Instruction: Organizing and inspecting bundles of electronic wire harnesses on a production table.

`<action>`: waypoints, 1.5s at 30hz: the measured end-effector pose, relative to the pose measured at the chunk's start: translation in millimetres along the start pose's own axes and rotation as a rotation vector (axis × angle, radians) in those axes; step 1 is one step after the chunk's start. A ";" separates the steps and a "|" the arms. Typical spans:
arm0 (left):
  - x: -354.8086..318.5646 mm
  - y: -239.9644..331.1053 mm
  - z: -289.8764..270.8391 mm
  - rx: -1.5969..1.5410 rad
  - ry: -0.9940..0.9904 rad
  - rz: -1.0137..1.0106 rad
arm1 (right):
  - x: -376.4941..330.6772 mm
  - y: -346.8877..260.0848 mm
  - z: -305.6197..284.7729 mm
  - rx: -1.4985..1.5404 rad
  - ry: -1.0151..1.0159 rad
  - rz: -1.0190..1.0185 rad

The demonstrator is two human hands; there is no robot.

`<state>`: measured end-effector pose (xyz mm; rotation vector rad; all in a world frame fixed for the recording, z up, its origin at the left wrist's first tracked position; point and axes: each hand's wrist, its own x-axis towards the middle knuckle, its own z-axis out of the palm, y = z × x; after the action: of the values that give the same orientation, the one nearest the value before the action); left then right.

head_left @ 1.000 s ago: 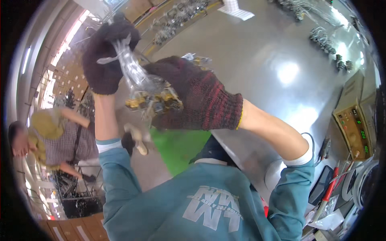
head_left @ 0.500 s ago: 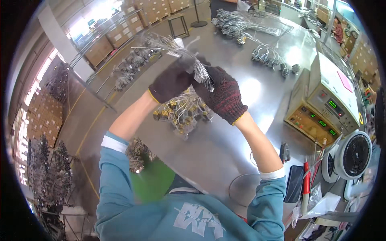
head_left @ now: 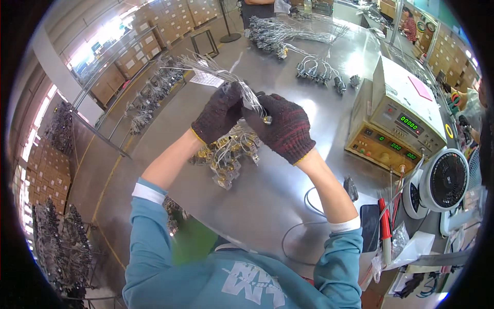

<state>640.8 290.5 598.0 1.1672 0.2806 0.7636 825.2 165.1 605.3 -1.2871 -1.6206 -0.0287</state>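
Observation:
Both of my hands wear dark knitted gloves with yellow cuffs and are raised over the metal table [head_left: 257, 201]. They grip one bundle of thin grey-white cables [head_left: 231, 76], whose loose ends fan out toward the far left. My left hand [head_left: 220, 110] closes round the bundle from the left. My right hand [head_left: 282, 123] is wrapped on its near end, where a small metallic connector peeks out between the gloves. Below my hands lies a pile of cables with yellowish connectors [head_left: 226, 154], partly hidden by the gloves.
Two stacked bench instruments [head_left: 396, 118] with green digits stand at the right, near a white fan [head_left: 447, 177], a phone [head_left: 368, 226] and a red-handled probe [head_left: 385, 221]. More cable bundles [head_left: 288, 33] lie at the table's far end. A paper sheet [head_left: 207, 78] lies beyond my left hand.
My view has shifted a little, so the surroundings sit further left. The held bundle has turned slightly, and a connector now shows at its near end. Both hands keep their grip.

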 end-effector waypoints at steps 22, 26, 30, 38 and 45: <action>-45.3 21.6 -9.2 -0.118 0.036 -0.022 | -7.7 -3.0 19.0 0.413 -0.253 0.324; -67.1 26.8 -13.1 1.570 -0.016 0.687 | -11.2 -8.6 26.0 0.629 -0.260 0.383; -74.1 -15.6 -22.5 1.150 -0.033 0.479 | -22.7 -16.9 23.1 0.657 -0.279 0.412; -82.8 8.1 24.2 1.796 -0.038 0.859 | -63.8 -37.6 23.0 0.753 0.084 0.514; -80.9 30.3 13.2 1.464 -0.251 0.604 | -70.3 -42.4 20.6 0.754 0.093 0.499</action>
<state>578.1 232.3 615.9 2.7982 0.2650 0.9010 773.7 108.8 568.7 -1.0217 -1.0243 0.7462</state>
